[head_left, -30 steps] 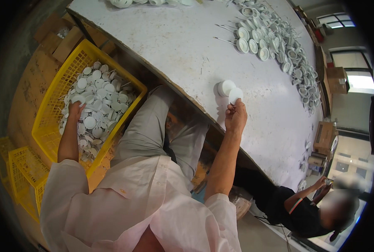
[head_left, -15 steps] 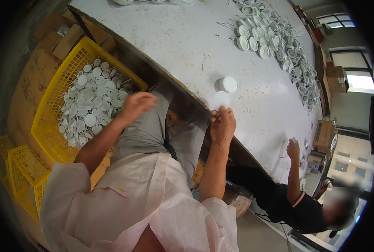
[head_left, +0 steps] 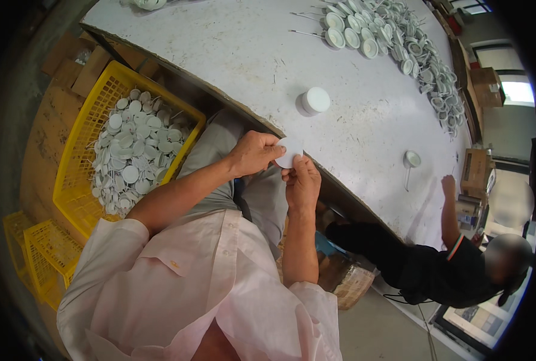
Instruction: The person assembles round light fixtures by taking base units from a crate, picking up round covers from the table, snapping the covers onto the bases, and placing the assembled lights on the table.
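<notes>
Between my two hands is a thin white round disc (head_left: 289, 153), held just over the near edge of the table. My left hand (head_left: 254, 154) pinches it from the left with thumb and fingertips. From below and to the right, the thumb and fingers of my right hand (head_left: 303, 185) grip its lower edge. A short white stack of round discs (head_left: 316, 100) stands on the white tabletop (head_left: 250, 72), just beyond my hands.
A yellow plastic basket (head_left: 69, 174) full of round white parts with wires (head_left: 130, 147) sits to my left. Many round white housings (head_left: 394, 36) lie heaped at the table's far right. One housing (head_left: 412, 159) lies apart, near a co-worker (head_left: 442, 271). Yellow crates (head_left: 51, 246) stand lower left.
My left hand has come over from beside the basket and taken hold of the disc. My right hand has drawn the disc away from the stack. The co-worker's hand has moved off a housing.
</notes>
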The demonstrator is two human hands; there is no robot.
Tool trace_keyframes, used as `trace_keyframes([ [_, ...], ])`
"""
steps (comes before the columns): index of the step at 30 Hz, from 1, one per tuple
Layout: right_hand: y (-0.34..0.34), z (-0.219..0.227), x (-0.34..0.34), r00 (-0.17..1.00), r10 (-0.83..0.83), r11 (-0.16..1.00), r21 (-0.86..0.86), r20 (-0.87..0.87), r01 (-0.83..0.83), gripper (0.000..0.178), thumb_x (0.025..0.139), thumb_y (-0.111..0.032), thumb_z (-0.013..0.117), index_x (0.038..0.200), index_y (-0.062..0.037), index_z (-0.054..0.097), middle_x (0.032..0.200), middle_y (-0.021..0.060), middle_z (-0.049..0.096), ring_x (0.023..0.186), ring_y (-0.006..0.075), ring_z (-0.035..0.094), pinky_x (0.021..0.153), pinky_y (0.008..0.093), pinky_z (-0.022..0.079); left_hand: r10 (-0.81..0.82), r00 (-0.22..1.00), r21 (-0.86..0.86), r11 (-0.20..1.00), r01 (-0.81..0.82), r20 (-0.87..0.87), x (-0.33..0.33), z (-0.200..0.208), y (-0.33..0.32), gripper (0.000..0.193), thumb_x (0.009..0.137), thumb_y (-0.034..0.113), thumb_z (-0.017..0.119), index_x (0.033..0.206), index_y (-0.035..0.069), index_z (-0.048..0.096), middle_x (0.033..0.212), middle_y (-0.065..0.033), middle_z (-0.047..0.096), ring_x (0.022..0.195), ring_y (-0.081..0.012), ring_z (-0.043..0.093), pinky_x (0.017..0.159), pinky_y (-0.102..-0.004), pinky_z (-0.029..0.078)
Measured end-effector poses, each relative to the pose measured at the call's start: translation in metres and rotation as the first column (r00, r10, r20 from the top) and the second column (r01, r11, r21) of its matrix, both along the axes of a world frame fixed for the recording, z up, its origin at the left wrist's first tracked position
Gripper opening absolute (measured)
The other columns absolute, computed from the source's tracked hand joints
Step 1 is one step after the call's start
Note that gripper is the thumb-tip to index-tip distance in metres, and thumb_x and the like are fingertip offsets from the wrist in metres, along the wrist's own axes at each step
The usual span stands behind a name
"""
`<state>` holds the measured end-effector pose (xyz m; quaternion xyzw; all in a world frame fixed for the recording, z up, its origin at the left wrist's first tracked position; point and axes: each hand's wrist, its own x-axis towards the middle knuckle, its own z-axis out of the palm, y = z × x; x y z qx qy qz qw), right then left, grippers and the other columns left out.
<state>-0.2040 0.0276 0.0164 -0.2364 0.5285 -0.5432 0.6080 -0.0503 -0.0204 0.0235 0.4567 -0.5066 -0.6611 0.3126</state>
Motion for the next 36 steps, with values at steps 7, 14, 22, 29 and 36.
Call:
trace_keyframes([
  [7,-0.001,-0.005,-0.023,0.999,-0.036,0.999,0.009,0.013,0.036,0.013,0.089,-0.013,0.057,0.091,-0.0001,0.060,0.074,0.0054,0.061,0.061,0.0089,0.053,0.056,0.0210,0.041,-0.108,0.989,0.116,0.986,0.120,-0.106,-0.017,-0.004,-0.008,0.018,0.089,0.013,0.056,0.088,-0.003,0.066,0.067,-0.0025,0.061,0.052,-0.0039,0.049,0.047,-0.0185,0.040],
  [14,-0.011,0.003,-0.070,0.948,-0.145,0.989,-0.042,-0.283,0.139,0.012,0.088,-0.016,0.061,0.081,-0.0056,0.059,0.068,0.0004,0.057,0.060,0.0067,0.051,0.056,0.0198,0.039,-0.066,0.998,0.166,0.984,0.067,-0.012,-0.036,0.005,-0.013,0.019,0.088,0.013,0.059,0.085,-0.005,0.065,0.081,-0.0106,0.068,0.060,-0.0060,0.056,0.049,-0.0179,0.041],
  [22,-0.049,-0.043,-0.398,-0.030,-0.638,0.737,-0.622,-0.769,0.264,0.023,0.084,-0.022,0.061,0.070,-0.0060,0.056,0.061,-0.0015,0.049,0.052,0.0068,0.043,0.047,0.0221,0.035,-0.055,0.997,0.157,0.985,0.064,-0.057,-0.032,-0.030,0.005,0.020,0.088,0.015,0.058,0.091,-0.004,0.063,0.097,-0.0100,0.068,0.073,-0.0071,0.062,0.054,-0.0186,0.045],
  [29,-0.063,-0.031,-0.388,0.432,-0.341,0.870,-0.106,-0.835,0.482,0.024,0.084,-0.022,0.060,0.074,-0.0004,0.062,0.065,0.0040,0.059,0.055,0.0107,0.052,0.050,0.0252,0.043,-0.107,0.994,0.230,0.967,0.106,-0.011,-0.023,-0.041,0.022,0.018,0.089,0.014,0.057,0.089,-0.003,0.063,0.099,-0.0115,0.067,0.076,-0.0091,0.063,0.054,-0.0192,0.045],
  [36,-0.028,-0.024,-0.267,0.695,-0.319,0.931,-0.075,-0.644,0.358,0.021,0.086,-0.019,0.061,0.072,-0.0045,0.058,0.064,0.0009,0.056,0.055,0.0073,0.051,0.053,0.0217,0.042,-0.169,0.981,0.232,0.955,0.186,-0.093,-0.039,-0.032,0.022,0.021,0.087,0.006,0.058,0.105,-0.002,0.055,0.108,-0.0142,0.062,0.089,-0.0134,0.062,0.065,-0.0216,0.048],
])
